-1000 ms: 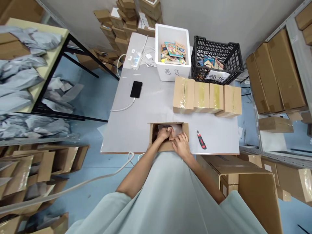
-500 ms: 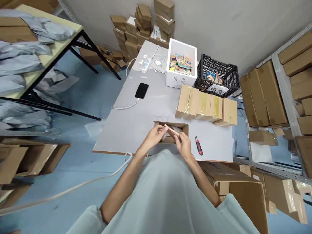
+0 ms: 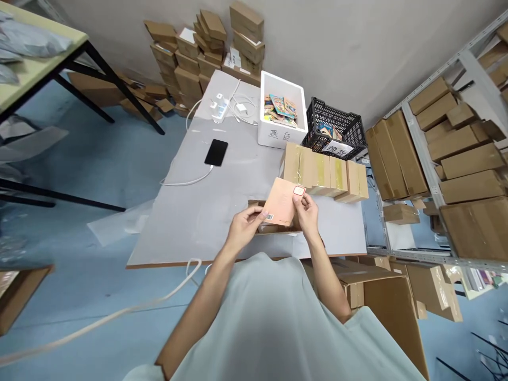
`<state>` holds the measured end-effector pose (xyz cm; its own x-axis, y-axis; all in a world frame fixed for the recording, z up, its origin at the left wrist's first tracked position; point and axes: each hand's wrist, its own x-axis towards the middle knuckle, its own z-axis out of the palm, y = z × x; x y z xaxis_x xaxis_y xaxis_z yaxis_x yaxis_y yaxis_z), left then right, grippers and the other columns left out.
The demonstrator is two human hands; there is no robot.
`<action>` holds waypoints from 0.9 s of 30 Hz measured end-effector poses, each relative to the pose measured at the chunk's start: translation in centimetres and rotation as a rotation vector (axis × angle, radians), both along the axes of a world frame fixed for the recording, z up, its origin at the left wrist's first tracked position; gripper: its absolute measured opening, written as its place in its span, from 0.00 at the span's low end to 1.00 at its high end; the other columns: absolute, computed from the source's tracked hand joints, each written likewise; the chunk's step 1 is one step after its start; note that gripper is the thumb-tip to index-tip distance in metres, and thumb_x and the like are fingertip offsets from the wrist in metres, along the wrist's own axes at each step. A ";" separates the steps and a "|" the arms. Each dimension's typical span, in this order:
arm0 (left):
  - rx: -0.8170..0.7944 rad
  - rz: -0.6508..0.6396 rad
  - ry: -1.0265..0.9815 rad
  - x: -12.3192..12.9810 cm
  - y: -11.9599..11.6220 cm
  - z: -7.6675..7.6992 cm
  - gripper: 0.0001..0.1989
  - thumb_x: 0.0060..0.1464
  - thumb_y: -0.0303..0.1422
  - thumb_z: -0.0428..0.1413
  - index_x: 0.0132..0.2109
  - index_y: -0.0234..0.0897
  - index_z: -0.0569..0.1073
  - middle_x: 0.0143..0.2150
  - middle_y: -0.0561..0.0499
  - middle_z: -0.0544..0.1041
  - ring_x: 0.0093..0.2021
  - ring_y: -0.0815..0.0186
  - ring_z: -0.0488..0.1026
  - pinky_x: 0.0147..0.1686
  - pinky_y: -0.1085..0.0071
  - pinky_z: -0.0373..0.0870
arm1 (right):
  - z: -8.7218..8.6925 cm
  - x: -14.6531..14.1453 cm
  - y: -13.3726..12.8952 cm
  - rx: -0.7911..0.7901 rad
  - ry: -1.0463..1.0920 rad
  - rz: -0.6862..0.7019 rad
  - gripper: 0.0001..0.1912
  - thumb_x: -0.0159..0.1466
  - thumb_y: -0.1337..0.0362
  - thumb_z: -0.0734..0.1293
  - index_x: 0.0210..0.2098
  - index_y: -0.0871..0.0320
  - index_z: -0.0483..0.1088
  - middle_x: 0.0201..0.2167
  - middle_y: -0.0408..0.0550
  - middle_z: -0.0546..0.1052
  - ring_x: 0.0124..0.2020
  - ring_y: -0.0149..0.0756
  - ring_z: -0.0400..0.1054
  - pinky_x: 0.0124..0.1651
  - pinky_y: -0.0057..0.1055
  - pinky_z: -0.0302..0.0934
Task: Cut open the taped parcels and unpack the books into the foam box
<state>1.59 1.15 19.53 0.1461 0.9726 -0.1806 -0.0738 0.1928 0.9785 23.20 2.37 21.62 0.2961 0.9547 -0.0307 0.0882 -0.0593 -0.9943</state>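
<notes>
The left hand [image 3: 245, 225] pinches a thin orange booklet [image 3: 280, 200] at its near left corner, thumb beside a printed barcode. The right hand [image 3: 307, 214] holds its right edge, thumb on the face next to a red-edged label and the other fingers curled behind. The booklet is tilted above an open carton [image 3: 254, 203] at the near side of the grey table [image 3: 186, 211], short of the row of taped cartons [image 3: 320, 169].

Both grips sit at the margins, so a loose pinch could let the booklet slip and drop into the carton or onto its rim. Pulling unevenly on the two corners could bend the cover, and a rubbing right thumb might lift or crease the label. The far corner comes close to the taped cartons in this view and could knock them if pushed forward.

The booklet and hands hide much of the carton, so its contents are hard to make out. The booklet's back is turned away, and the label's writing is too small to read. Beside the right wrist, a dark sliver, perhaps a tool, is mostly covered.
</notes>
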 end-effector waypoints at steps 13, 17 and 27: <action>0.359 0.110 0.170 -0.5 -3.0 4.8 0.16 0.71 0.47 0.63 0.49 0.42 0.88 0.51 0.45 0.89 0.47 0.59 0.87 0.39 0.68 0.87 | 0.2 -8.0 -3.4 0.014 0.199 0.050 0.47 0.66 0.39 0.80 0.77 0.51 0.68 0.68 0.60 0.82 0.67 0.51 0.81 0.70 0.47 0.77; 0.361 0.030 0.036 -0.1 -4.0 5.0 0.16 0.73 0.48 0.63 0.52 0.41 0.85 0.54 0.44 0.90 0.50 0.57 0.89 0.44 0.65 0.90 | 1.7 -9.3 -3.9 -0.044 0.547 0.033 0.40 0.67 0.33 0.76 0.68 0.51 0.76 0.63 0.56 0.86 0.68 0.55 0.80 0.68 0.51 0.78; 0.532 0.033 0.170 0.4 -4.8 4.6 0.11 0.78 0.40 0.57 0.51 0.42 0.83 0.50 0.45 0.89 0.48 0.57 0.88 0.48 0.62 0.86 | 3.0 -9.9 -5.0 -0.098 0.807 0.079 0.49 0.65 0.21 0.61 0.61 0.54 0.82 0.60 0.62 0.87 0.73 0.62 0.74 0.70 0.63 0.74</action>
<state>1.98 -3.69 24.12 0.1259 0.9396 0.3182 0.0962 -0.3308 0.9388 13.34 -2.65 24.61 0.0791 0.9536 -0.2905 -0.6451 -0.1732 -0.7442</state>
